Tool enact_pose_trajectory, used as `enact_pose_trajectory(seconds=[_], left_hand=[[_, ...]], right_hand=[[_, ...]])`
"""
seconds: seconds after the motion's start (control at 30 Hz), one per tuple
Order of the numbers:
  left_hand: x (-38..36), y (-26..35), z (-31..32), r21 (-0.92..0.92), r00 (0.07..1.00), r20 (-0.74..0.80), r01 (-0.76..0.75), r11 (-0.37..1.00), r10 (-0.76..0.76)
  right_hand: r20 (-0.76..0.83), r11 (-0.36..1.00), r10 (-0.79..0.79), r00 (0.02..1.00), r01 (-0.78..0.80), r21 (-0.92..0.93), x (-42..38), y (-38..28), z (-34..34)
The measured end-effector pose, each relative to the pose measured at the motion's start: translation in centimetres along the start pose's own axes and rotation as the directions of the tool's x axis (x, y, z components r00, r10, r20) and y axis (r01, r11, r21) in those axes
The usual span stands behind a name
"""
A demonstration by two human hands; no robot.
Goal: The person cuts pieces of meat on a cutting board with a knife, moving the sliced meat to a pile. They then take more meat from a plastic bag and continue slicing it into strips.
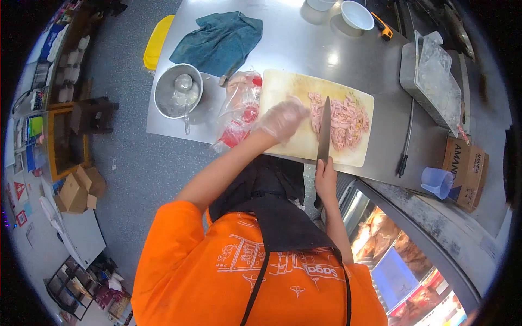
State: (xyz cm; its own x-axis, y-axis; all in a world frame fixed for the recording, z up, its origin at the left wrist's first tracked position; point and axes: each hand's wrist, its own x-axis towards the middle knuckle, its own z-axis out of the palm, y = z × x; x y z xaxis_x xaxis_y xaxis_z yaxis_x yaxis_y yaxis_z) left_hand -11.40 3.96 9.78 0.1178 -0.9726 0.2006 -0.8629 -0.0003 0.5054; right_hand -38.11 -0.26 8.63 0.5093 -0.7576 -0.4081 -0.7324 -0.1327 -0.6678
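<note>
My left hand (284, 118), in a clear plastic glove, is over the left part of the white cutting board (280, 81); its fingers are blurred, and whether they hold anything is unclear. To its right, sliced pale pink meat (348, 122) lies in a pile on the board. My bare right hand (326, 176) is closed round a large knife (324, 133), whose blade points away from me across the left side of the pile. Beside the board's left edge lies a clear plastic bag (239, 106) with red print and pinkish contents.
A metal bowl (163, 92) with a ladle stands at the table's left end, near a teal cloth (217, 43). White bowl (357, 15) and orange-black tool (383, 27) are at the back. Right: metal tray (408, 70), black-handled rod (402, 163), plastic jug (436, 182), cardboard box (472, 176).
</note>
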Motion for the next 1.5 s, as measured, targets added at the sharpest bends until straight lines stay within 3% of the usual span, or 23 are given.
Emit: enact_pose_trajectory(seconds=[0.03, 0.1, 0.13, 0.2, 0.23, 0.3, 0.37, 0.43, 0.53, 0.6, 0.63, 0.7, 0.77, 0.8, 0.9, 0.97, 1.03, 1.1, 1.23, 1.33, 1.4, 1.47, 1.5], left_hand=[[-0.8, 0.1, 1.0, -0.001, 1.0, -0.003, 0.0, 1.0, 0.0], [-3.9, 0.8, 3.6, 0.24, 0.918, 0.395, -0.146, 0.96, 0.041], [-5.8, 0.9, 4.6, 0.24, 0.919, 0.392, -0.143, 0.96, 0.039], [-9.1, 0.2, 5.6, 0.394, 0.966, 0.109, -0.259, 0.882, 0.235], [-9.3, 0.2, 5.1, 0.39, 0.965, 0.111, -0.262, 0.883, 0.237], [-10.1, 0.6, 4.3, 0.391, 0.978, 0.189, -0.16, 0.906, 0.091], [-10.4, 0.9, 4.4, 0.382, 0.979, 0.197, -0.127, 0.916, 0.054], [-10.4, 1.6, 4.1, 0.376, 0.98, 0.198, -0.083, 0.923, 0.008], [-8.2, 3.2, 3.4, 0.38, 0.954, 0.263, 0.036, 0.924, -0.145], [-5.4, 4.4, 3.4, 0.239, 0.883, 0.361, 0.222, 0.946, -0.298], [-5.0, 3.9, 5.5, 0.233, 0.886, 0.351, 0.232, 0.944, -0.305], [-5.4, 2.5, 11.2, 0.144, 0.926, 0.07, 0.359, 0.922, -0.371], [-5.5, 2.6, 11.3, 0.211, 0.942, 0.019, 0.323, 0.923, -0.334], [-6.1, 2.9, 11.3, 0.285, 0.958, -0.013, 0.279, 0.917, -0.287], [-6.9, 3.2, 8.3, 0.304, 0.988, -0.076, 0.151, 0.941, -0.134], [-7.5, 2.9, 10.6, 0.35, 0.98, -0.091, 0.196, 0.916, -0.175], [-7.7, 2.5, 11.5, 0.397, 0.968, -0.1, 0.25, 0.883, -0.23], [-8.0, 2.5, 11.4, 0.429, 0.984, -0.143, 0.16, 0.889, -0.108], [-8.5, 3.4, 11.1, 0.366, 0.976, -0.16, 0.2, 0.909, -0.15], [-8.9, 2.6, 10.5, 0.292, 0.959, -0.238, 0.222, 0.93, -0.154], [-9.2, 2.5, 11.4, 0.347, 0.965, -0.114, 0.263, 0.9, -0.238], [-9.3, 2.3, 12.5, 0.413, 0.956, -0.198, 0.28, 0.866, -0.215], [-9.5, 2.3, 12.7, 0.484, 0.948, -0.263, 0.289, 0.826, -0.178]], right_hand=[[0.0, 1.0, -0.001, 1.0, 0.001, -0.003, -0.1, -0.4, -0.4], [-0.034, 0.998, -0.039, 0.999, 0.036, -0.06, -0.2, -1.3, -1.0], [-0.033, 0.997, -0.041, 0.999, 0.038, -0.063, -0.2, -0.9, -0.6], [0.004, 0.977, -0.127, 0.992, 0.126, -0.173, -0.1, 0.2, 0.6], [0.003, 0.977, -0.123, 0.992, 0.121, -0.173, -0.1, 0.0, 1.0], [0.177, 0.927, -0.128, 0.976, 0.181, -0.329, 0.1, -0.4, 1.7], [0.162, 0.914, -0.165, 0.973, 0.213, -0.345, 1.5, 0.3, 1.2], [0.034, 0.946, -0.02, 0.999, 0.03, -0.323, 3.0, 0.5, -0.1], [0.068, 0.931, -0.061, 0.996, 0.082, -0.355, 3.5, 0.7, -0.2], [0.102, 0.931, -0.102, 0.99, 0.131, -0.34, 3.5, 0.2, 0.2], [0.159, 0.927, -0.119, 0.98, 0.167, -0.336, 3.4, -0.6, 0.5], [0.227, 0.916, -0.134, 0.965, 0.208, -0.343, 4.0, -0.8, 0.5], [0.053, 0.937, -0.067, 0.996, 0.081, -0.34, 5.6, -0.6, 0.2], [0.067, 0.931, -0.069, 0.995, 0.088, -0.356, 5.6, -0.3, -0.1], [0.088, 0.925, -0.196, 0.977, 0.214, -0.315, 5.0, -0.3, -0.8], [0.253, 0.864, -0.061, 0.966, 0.178, -0.471, 2.8, 0.5, -1.4], [0.274, 0.875, -0.081, 0.958, 0.2, -0.441, 3.8, 1.1, -0.8], [0.254, 0.854, -0.125, 0.959, 0.234, -0.465, 7.6, -1.6, 0.8], [0.301, 0.839, -0.204, 0.931, 0.325, -0.436, 14.6, -9.4, 4.2], [0.267, 0.854, -0.246, 0.932, 0.338, -0.395, 12.7, -7.2, 3.6], [0.177, 0.834, -0.36, 0.916, 0.401, -0.379, 9.5, -3.1, 2.7], [0.287, 0.884, -0.129, 0.949, 0.242, -0.399, 4.4, -2.1, 0.6], [0.3, 0.879, -0.132, 0.945, 0.251, -0.406, 3.2, -1.4, 0.6]])
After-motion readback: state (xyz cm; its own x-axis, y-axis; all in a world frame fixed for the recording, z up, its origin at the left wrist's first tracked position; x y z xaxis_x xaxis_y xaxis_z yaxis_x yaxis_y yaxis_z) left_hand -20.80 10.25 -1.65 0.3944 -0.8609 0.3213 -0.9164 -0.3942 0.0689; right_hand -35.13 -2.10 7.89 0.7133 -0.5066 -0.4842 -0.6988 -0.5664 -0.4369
